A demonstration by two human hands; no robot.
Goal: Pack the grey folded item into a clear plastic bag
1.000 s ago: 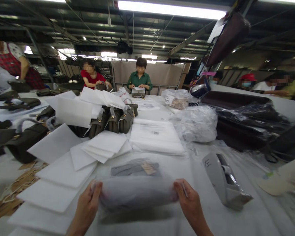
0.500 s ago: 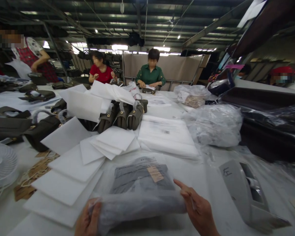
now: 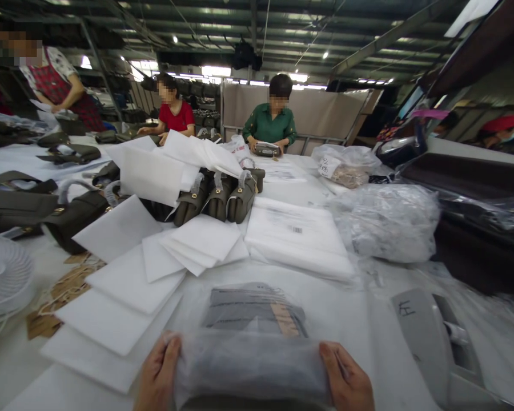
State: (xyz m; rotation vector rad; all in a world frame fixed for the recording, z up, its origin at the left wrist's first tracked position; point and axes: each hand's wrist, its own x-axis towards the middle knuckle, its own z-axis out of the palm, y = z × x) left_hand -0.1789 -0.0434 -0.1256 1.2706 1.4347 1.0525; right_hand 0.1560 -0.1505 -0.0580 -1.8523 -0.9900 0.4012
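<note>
While half a second ago the right hand (image 3: 346,382) lay open beside it, both hands now clasp the ends of the bagged grey bundle (image 3: 251,365) at the near table edge; left hand (image 3: 158,374) fingers curled on its end. Bundle squared, held level. Surface: white table (image 3: 346,308), foam sheets (image 3: 124,279), olive handbags (image 3: 216,200), tape dispenser (image 3: 432,342). Room: factory hall, co-workers seated opposite.

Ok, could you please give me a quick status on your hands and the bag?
Left hand and right hand grip the plastic-wrapped bag's ends. Tape dispenser right, foam sheets left.
</note>
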